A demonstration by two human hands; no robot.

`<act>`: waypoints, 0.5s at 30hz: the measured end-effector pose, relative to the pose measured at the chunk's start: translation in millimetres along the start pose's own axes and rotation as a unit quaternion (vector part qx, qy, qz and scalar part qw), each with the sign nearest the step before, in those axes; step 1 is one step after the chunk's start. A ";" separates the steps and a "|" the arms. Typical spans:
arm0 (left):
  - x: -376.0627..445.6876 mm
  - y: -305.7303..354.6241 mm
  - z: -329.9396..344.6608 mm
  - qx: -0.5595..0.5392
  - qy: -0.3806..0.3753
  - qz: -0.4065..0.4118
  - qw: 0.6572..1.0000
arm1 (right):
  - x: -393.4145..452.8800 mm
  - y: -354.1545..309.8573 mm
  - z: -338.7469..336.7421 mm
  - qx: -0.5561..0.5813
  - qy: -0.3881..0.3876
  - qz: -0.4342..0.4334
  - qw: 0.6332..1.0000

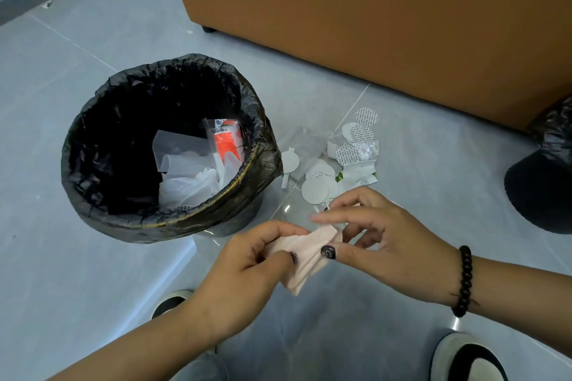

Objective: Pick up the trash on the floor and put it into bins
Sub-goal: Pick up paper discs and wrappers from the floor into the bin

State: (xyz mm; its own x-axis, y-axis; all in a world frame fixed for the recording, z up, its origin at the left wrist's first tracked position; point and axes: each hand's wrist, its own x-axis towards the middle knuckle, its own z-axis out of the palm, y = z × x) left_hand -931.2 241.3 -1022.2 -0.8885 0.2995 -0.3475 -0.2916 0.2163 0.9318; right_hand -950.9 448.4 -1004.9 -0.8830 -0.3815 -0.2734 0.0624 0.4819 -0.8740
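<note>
On the grey tile floor (77, 77), left of centre, stood a bin (173, 219) lined with a black bag (130, 93), folded over the rim. Inside it were a crumpled white glove or tissue (188, 187) (hard to tell which), some translucent plastic sheet (178, 148) and a clear packet with an orange card (227, 141) leaning against the right wall. Just right of the bin sat a pile of trash: white round discs (315, 189), some with a dashed print, a clear bag (305, 145) and a green-edged wrapper (360, 175).

Closer to the camera, both hands were on a pale pink tissue (305, 257), up off the floor. The left hand (247, 269) pinched its left end, fingers curled round it. The right hand (380, 241), bead bracelet (463, 280) on the wrist, pinched the other end with thumb and fingers, index stretched out.

A second black-bagged bin (544, 182) poked in at the right edge, contents not visible, next to a brown cabinet (387, 9).
</note>
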 end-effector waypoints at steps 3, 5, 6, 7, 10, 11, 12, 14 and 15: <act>-0.8 5.1 1.2 -0.036 -0.014 -0.017 0.999 | 1.3 -0.3 -0.7 -0.023 -0.011 -0.016 1.000; -2.6 6.6 0.4 -0.012 -0.006 -0.002 1.000 | 0.3 0.4 0.2 -0.003 0.006 -0.018 1.000; -3.5 7.6 -1.2 0.022 0.009 0.015 1.000 | -0.2 0.7 -0.2 0.014 0.013 -0.010 1.000; -4.2 8.8 -3.4 0.064 0.029 0.035 0.997 | -0.3 0.6 -1.1 0.034 0.017 0.001 0.999; -4.0 15.6 -9.0 0.158 0.059 0.107 0.980 | 1.4 -0.6 -5.9 0.091 0.032 0.030 0.995; -3.0 17.0 -10.1 0.187 0.059 0.134 0.971 | 2.1 -1.2 -7.8 0.110 0.039 0.035 0.993; -1.9 17.0 -10.9 0.213 0.058 0.155 0.963 | 2.6 -1.7 -8.9 0.126 0.044 0.038 0.990; -0.5 15.6 -11.6 0.247 0.056 0.173 0.952 | 2.4 -2.0 -8.9 0.149 0.046 0.042 0.987; -0.4 14.9 -11.4 0.256 0.052 0.178 0.949 | 2.3 -1.9 -8.3 0.160 0.046 0.046 0.985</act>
State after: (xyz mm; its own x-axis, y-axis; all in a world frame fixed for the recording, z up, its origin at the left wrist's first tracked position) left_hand -939.3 233.8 -1006.9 -0.9365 0.3504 0.0160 0.2193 0.5492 0.8064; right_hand -956.9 453.2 -1000.6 -0.9040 -0.2678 -0.3333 0.2749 0.2329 -0.9328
